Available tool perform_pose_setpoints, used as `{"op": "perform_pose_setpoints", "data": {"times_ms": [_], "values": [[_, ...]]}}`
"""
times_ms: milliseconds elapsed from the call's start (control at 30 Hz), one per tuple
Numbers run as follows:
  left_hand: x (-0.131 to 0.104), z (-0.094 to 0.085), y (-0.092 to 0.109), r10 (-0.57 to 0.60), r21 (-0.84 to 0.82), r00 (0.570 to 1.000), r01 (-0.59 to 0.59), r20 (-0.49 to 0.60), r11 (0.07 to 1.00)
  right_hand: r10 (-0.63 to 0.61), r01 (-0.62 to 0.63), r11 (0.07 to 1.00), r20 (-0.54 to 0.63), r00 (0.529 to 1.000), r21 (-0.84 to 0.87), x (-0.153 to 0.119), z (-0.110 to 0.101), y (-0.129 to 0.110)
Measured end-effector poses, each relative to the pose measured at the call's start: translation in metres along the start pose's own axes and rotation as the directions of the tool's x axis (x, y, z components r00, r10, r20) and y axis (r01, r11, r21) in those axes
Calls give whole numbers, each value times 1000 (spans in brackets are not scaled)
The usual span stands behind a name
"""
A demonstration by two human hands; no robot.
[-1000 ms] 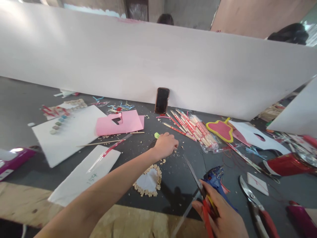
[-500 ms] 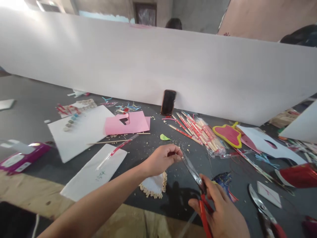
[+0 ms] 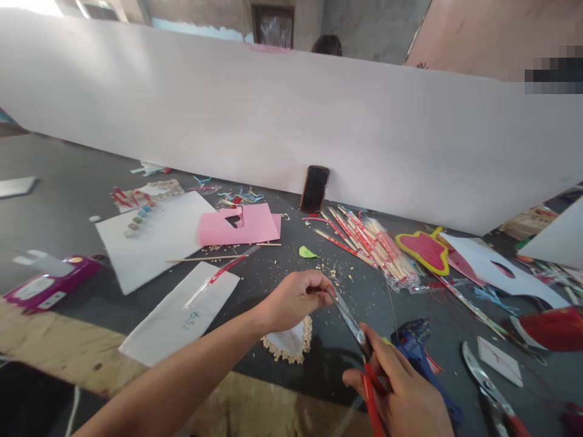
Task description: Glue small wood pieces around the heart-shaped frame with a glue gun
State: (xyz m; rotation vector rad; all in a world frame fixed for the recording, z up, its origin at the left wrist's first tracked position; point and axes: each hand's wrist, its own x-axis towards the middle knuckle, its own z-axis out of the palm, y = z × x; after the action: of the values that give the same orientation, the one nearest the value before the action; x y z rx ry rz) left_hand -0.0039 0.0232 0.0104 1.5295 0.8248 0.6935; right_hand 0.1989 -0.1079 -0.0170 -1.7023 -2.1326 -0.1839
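My right hand (image 3: 401,382) is closed on a pair of red-handled scissors (image 3: 353,325), their blades pointing up and to the left. At the blade tips, the fingers of my left hand (image 3: 303,297) are pinched together; whatever lies in them is too small to make out. Below the left hand lies a white cut-out piece (image 3: 288,341), its edge lined with small pale wooden bits, and the hand hides its upper part. Tiny chips (image 3: 334,273) are scattered on the dark table just beyond my fingers. A green leaf-shaped scrap (image 3: 308,252) lies behind them.
Wooden sticks in red wrappers (image 3: 364,240) lie right of a propped phone (image 3: 315,188). Pink paper (image 3: 241,224) and white sheets (image 3: 146,249) are left. Pruning shears (image 3: 487,382) and a blue tool (image 3: 421,352) lie at right. A white board (image 3: 273,115) stands behind.
The view has shifted slightly, moving the table's things to the right. My right hand and the scissors are a little nearer my left hand, which stays pinched at the blade tips.
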Motion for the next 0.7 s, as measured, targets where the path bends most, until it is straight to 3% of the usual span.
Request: {"op": "perform_pose_setpoints", "data": {"times_ms": [433,567,700], "values": [[-5,5,-2,-19,74,999,22,-48,997,-73,66,984,-37,997,-168,2,-1,-8],[-3,4,-7,-27,209,999,33,-32,977,-45,39,995,-68,997,-91,3,2,-3],[6,-10,-10,0,447,998,25,-55,894,108,-102,993,-101,989,62,1,-4,7]]}}
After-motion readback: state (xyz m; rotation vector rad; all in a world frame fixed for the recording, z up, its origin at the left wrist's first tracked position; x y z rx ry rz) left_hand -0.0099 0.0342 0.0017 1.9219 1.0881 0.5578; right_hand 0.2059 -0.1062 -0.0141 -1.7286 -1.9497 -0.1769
